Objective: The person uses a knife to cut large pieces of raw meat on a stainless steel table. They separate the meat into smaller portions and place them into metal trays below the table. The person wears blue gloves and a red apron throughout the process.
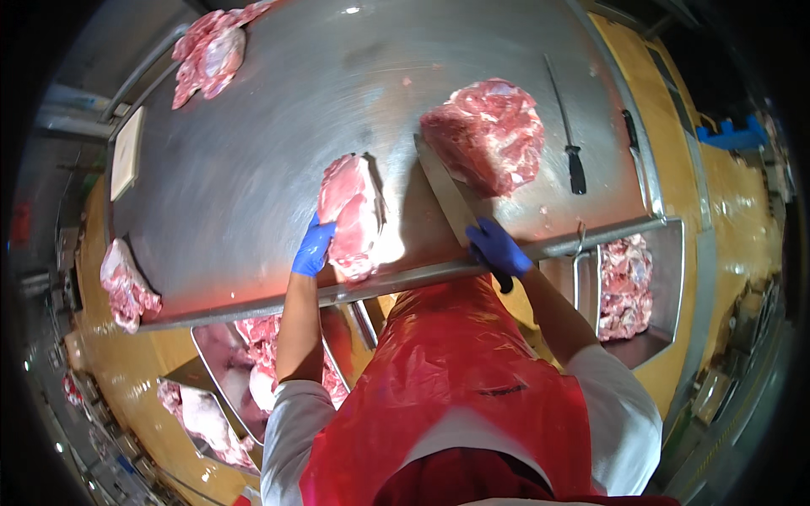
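My left hand (314, 245), in a blue glove, grips the lower left side of a long pink piece of meat (347, 198) lying near the table's front edge. Its fingertips are partly hidden against the meat. In my right hand (498, 246), also blue-gloved, is a butcher's knife (445, 190) with a long broad blade and a dark handle. The blade points away from me and up to the left. Its tip lies beside a large round cut of red meat (487, 137), apart from the piece in my left hand.
On the steel table (278, 110) lie a sharpening steel (565, 126), another knife (634, 148), a white block (128, 153) and more meat (211, 55). One meat piece (126, 285) overhangs the front left corner. Metal bins of meat stand below, including a right-hand bin (671, 291).
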A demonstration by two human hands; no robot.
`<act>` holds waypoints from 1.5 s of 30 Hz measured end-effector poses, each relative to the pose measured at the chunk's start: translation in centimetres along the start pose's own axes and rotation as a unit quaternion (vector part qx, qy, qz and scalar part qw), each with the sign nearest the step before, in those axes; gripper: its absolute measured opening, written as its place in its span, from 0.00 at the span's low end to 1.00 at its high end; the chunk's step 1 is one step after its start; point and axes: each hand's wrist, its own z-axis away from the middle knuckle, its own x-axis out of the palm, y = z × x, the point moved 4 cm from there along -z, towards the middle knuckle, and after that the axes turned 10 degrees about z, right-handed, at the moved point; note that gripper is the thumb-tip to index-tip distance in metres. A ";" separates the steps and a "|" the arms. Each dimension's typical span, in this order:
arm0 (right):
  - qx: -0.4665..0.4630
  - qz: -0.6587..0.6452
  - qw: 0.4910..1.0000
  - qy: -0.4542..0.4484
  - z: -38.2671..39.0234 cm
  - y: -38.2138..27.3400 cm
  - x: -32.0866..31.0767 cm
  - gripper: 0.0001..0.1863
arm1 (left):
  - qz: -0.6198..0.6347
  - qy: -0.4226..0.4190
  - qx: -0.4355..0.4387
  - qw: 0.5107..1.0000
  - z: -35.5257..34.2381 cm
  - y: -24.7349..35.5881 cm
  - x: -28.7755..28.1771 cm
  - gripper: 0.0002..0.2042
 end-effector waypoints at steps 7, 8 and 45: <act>-0.088 -0.242 0.966 -0.023 -4.8 -3.5 3.6 0.19 | -0.044 -0.108 -0.097 0.988 -1.0 0.2 3.8 0.27; -0.136 -0.260 0.955 -0.051 -5.7 -5.7 4.7 0.19 | -0.132 -0.106 -0.117 0.979 -1.4 -0.1 2.9 0.30; -0.025 -0.150 0.982 0.111 -7.2 2.0 -17.6 0.25 | -0.216 -0.038 0.143 0.965 -14.2 -5.1 21.0 0.18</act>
